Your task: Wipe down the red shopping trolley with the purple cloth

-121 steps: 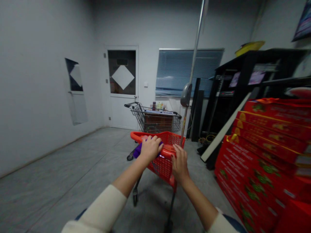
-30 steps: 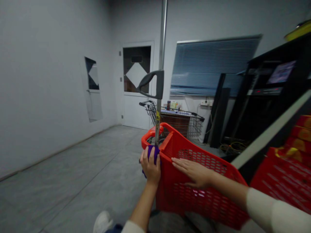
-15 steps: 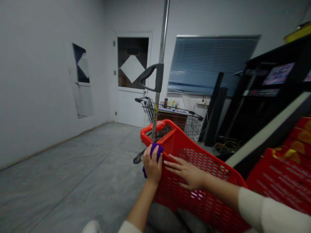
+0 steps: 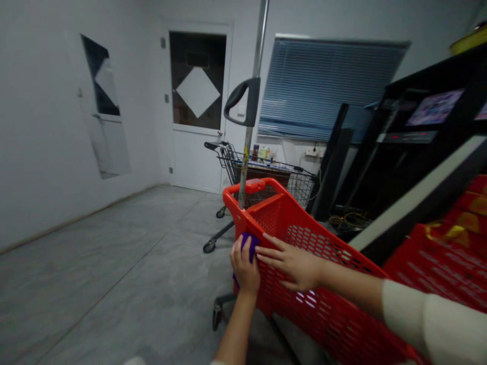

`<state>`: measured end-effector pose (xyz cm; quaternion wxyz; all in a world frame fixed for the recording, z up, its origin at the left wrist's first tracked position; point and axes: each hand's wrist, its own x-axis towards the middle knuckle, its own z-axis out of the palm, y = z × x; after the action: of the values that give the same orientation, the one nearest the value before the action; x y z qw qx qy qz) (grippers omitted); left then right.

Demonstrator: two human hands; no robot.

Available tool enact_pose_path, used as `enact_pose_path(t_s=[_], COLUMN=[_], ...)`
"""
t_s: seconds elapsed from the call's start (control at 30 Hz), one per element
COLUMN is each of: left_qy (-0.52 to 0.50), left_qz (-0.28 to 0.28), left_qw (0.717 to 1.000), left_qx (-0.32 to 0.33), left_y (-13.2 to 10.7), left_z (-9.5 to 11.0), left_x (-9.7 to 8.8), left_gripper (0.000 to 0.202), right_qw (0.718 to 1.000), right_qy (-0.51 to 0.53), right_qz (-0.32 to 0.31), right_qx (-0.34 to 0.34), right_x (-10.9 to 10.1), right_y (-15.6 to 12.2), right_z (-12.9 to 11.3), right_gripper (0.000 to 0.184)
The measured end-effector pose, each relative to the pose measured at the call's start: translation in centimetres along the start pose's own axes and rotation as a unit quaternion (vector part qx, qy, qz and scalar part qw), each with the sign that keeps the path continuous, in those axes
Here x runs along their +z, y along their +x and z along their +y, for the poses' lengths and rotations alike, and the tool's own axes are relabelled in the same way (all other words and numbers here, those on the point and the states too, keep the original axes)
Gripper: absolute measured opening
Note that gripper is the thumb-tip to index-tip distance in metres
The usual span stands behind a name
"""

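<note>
Left hand: the person's left hand [image 4: 245, 271] was closed over a bunched purple cloth [image 4: 249, 243], fingers curled around it, pressed to the outer wall of the red cart.
Right hand: the right hand [image 4: 302, 266] lay flat and unfolded along the cart's side below the top edge, fingers a little apart, their tips just beside the cloth; from where I stood I could not tell whether the palm touched.
Cloth: it sat below the cart's rim at the near corner, mostly hidden under the left hand.
Red cart: the red cart [image 4: 323, 312] stood upright in front of the person, its side full of slots, its handle end turned toward the door.
Pole: a metal pole [image 4: 261, 35] with a grey grip [image 4: 252, 101] rose at that handle end.
Behind: a wire cart [image 4: 294, 168] stood near the white door [image 4: 196, 162], with blinds [image 4: 331, 91] on the wall beyond.
To the right: a pale board [image 4: 418, 192] leaned beside some red boxes [image 4: 445, 268].
</note>
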<state>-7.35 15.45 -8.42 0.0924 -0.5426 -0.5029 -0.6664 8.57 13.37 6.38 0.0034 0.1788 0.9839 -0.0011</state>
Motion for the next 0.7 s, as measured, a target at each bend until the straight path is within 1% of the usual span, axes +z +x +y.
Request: enact_pose_path(t_s=[0.07, 0.1, 0.13, 0.2, 0.27, 0.33, 0.4, 0.47, 0.57, 0.63, 0.7], left_qy=[-0.011, -0.012, -0.010, -0.001, 0.009, 0.013, 0.007, -0.007, -0.018, -0.010, 0.002], left_qz=[-0.003, 0.002, 0.007, 0.016, 0.025, 0.038, 0.048, 0.050, 0.039, 0.026, 0.019], left_qw=[1.000, 1.000, 1.000, 1.000, 1.000, 0.999, 0.998, 0.997, 0.999, 1.000, 1.000], left_qx=[0.010, 0.014, 0.017, 0.015, -0.005, -0.032, -0.049, -0.052, -0.031, -0.014, -0.014], left_y=[1.1, 1.2, 0.9, -0.3, -1.7, -2.3, -1.5, 0.2, 2.6, 2.6, 1.2], left_z=[0.3, 0.2, 0.0, -0.7, -1.4, -1.7, -1.2, -0.2, 1.1, 1.3, 0.8], left_x=[0.6, 0.9, 1.1, 1.5, 1.6, 1.5, 1.3, 1.2, 1.3, 1.5, 1.8], left_gripper=[0.041, 0.042, 0.043, 0.041, 0.036, 0.032, 0.031, 0.032, 0.031, 0.029, 0.028], right_qw=[1.000, 1.000, 1.000, 1.000, 1.000, 1.000, 1.000, 0.999, 0.998, 0.998, 0.998], right_qy=[-0.008, -0.013, -0.017, -0.020, -0.020, -0.019, -0.011, 0.007, 0.036, 0.041, 0.035], right_qz=[0.003, 0.005, 0.007, 0.012, 0.015, 0.010, -0.009, -0.036, -0.055, -0.049, -0.042], right_qx=[0.005, 0.008, 0.011, 0.014, 0.017, 0.022, 0.017, -0.003, -0.012, 0.008, 0.032], right_x=[0.0, 0.0, 0.1, 0.1, 0.1, 0.0, -0.2, -0.5, -0.6, -0.4, -0.1], right_y=[0.3, 0.4, 0.5, 0.7, 0.8, 0.6, -0.1, -1.2, -3.1, -3.9, -4.2], right_z=[0.2, 0.2, 0.3, 0.3, 0.3, 0.3, 0.1, -0.3, -0.9, -1.2, -1.4], right_gripper=[0.092, 0.093, 0.094, 0.096, 0.096, 0.095, 0.093, 0.090, 0.087, 0.086, 0.085])
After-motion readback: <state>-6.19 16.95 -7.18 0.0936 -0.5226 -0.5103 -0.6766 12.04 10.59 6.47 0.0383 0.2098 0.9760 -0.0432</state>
